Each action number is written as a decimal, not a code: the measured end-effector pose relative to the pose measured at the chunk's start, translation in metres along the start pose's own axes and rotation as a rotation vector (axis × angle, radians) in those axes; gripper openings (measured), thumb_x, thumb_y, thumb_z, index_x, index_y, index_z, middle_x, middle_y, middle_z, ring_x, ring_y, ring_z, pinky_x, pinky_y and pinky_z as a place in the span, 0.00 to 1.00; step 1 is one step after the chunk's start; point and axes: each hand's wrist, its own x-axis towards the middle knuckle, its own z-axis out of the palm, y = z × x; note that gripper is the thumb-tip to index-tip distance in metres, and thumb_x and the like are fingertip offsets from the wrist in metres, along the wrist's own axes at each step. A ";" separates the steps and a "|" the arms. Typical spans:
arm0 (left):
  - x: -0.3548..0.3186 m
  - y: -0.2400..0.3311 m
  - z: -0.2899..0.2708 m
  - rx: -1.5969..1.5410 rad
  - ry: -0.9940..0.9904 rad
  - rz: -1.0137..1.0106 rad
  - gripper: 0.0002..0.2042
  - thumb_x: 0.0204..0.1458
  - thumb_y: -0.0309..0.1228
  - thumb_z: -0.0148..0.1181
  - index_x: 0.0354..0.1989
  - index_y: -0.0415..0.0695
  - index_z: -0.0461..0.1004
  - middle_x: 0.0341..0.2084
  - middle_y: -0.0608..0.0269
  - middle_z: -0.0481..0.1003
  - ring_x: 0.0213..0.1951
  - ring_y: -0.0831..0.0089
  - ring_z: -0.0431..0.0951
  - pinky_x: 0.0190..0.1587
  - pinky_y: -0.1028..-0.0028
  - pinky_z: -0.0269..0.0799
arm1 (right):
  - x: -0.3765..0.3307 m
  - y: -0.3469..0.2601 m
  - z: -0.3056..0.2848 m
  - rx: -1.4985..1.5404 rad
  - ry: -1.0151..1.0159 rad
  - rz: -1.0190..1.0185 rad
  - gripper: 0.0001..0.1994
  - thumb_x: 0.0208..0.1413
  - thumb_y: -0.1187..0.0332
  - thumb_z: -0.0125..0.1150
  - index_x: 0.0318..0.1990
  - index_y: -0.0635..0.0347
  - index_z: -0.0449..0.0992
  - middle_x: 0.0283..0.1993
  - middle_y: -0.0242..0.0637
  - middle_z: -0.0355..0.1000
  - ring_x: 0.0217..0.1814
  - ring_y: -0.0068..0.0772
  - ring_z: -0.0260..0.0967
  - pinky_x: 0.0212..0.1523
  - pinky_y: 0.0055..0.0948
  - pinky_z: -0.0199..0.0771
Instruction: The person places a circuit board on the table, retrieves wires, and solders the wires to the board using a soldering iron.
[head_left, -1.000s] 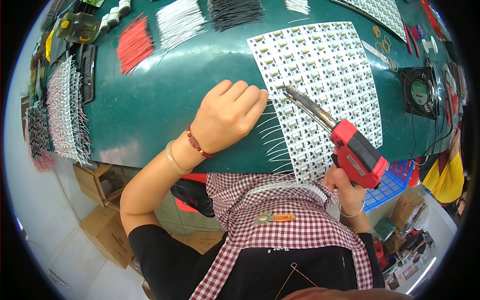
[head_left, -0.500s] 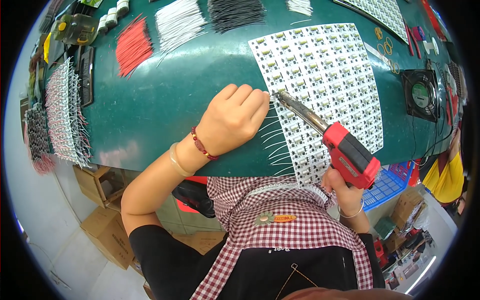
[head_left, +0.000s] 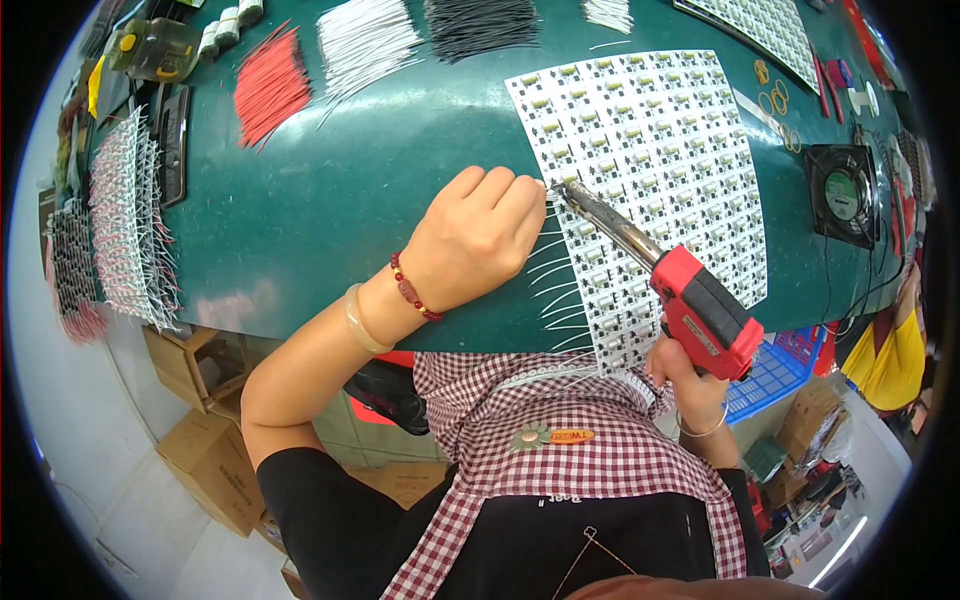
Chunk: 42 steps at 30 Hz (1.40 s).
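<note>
A large white circuit-board panel (head_left: 650,150) carries rows of small components and lies on the green table. My left hand (head_left: 480,225) is closed in a pinch at the panel's left edge; whatever sits between its fingertips is hidden. Thin white wires (head_left: 563,300) stick out leftward from that edge, below the hand. My right hand (head_left: 690,380) is wrapped around the handle of a red and black soldering gun (head_left: 705,315). Its metal tip meets the panel's left edge, right beside my left fingertips.
Bundles of red wires (head_left: 272,88), white wires (head_left: 365,45) and black wires (head_left: 480,25) lie along the far side. A small black fan (head_left: 843,193) stands at the right, near rubber bands (head_left: 770,100). Wired boards (head_left: 125,220) are stacked at the left edge. Another panel (head_left: 765,35) lies far right.
The whole view has shifted slightly. Both hands and the soldering gun's tip keep about the same place at the panel's left edge.
</note>
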 end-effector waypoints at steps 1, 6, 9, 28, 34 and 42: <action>0.000 0.000 0.000 -0.001 -0.001 0.003 0.09 0.45 0.20 0.61 0.37 0.32 0.77 0.23 0.62 0.63 0.25 0.71 0.67 0.27 0.72 0.63 | 0.000 0.003 -0.001 -0.001 0.000 0.000 0.17 0.63 0.70 0.58 0.54 0.72 0.67 0.21 0.33 0.66 0.19 0.25 0.63 0.26 0.29 0.70; 0.000 0.001 0.000 -0.001 0.009 -0.003 0.09 0.45 0.20 0.61 0.36 0.32 0.77 0.23 0.62 0.63 0.25 0.70 0.67 0.27 0.72 0.63 | 0.000 -0.008 0.002 0.009 0.019 -0.009 0.19 0.63 0.69 0.59 0.55 0.72 0.66 0.20 0.34 0.65 0.18 0.25 0.62 0.25 0.28 0.69; 0.000 0.001 0.000 0.002 0.011 0.000 0.09 0.45 0.20 0.61 0.36 0.32 0.77 0.23 0.62 0.63 0.25 0.70 0.67 0.27 0.72 0.63 | 0.000 -0.009 0.000 0.102 0.041 -0.060 0.22 0.62 0.66 0.60 0.57 0.72 0.65 0.19 0.33 0.65 0.17 0.24 0.61 0.24 0.27 0.67; 0.007 -0.008 -0.016 0.068 0.056 -0.076 0.10 0.41 0.23 0.63 0.34 0.42 0.78 0.22 0.68 0.66 0.25 0.73 0.70 0.27 0.72 0.62 | 0.006 -0.016 0.003 0.241 0.066 -0.002 0.24 0.61 0.66 0.61 0.59 0.72 0.65 0.20 0.35 0.66 0.17 0.24 0.61 0.24 0.26 0.67; 0.001 -0.008 -0.003 0.041 0.028 -0.056 0.10 0.41 0.23 0.63 0.35 0.42 0.78 0.22 0.67 0.65 0.25 0.72 0.69 0.27 0.72 0.62 | 0.007 -0.012 0.003 0.177 0.050 0.051 0.22 0.62 0.68 0.59 0.58 0.73 0.66 0.19 0.35 0.66 0.17 0.25 0.62 0.24 0.27 0.67; 0.002 -0.007 -0.001 0.020 0.032 -0.048 0.09 0.42 0.23 0.62 0.34 0.41 0.78 0.22 0.66 0.64 0.25 0.72 0.69 0.28 0.72 0.61 | 0.007 -0.013 0.004 0.062 -0.012 0.035 0.19 0.63 0.70 0.57 0.56 0.74 0.66 0.20 0.34 0.66 0.19 0.26 0.63 0.26 0.28 0.69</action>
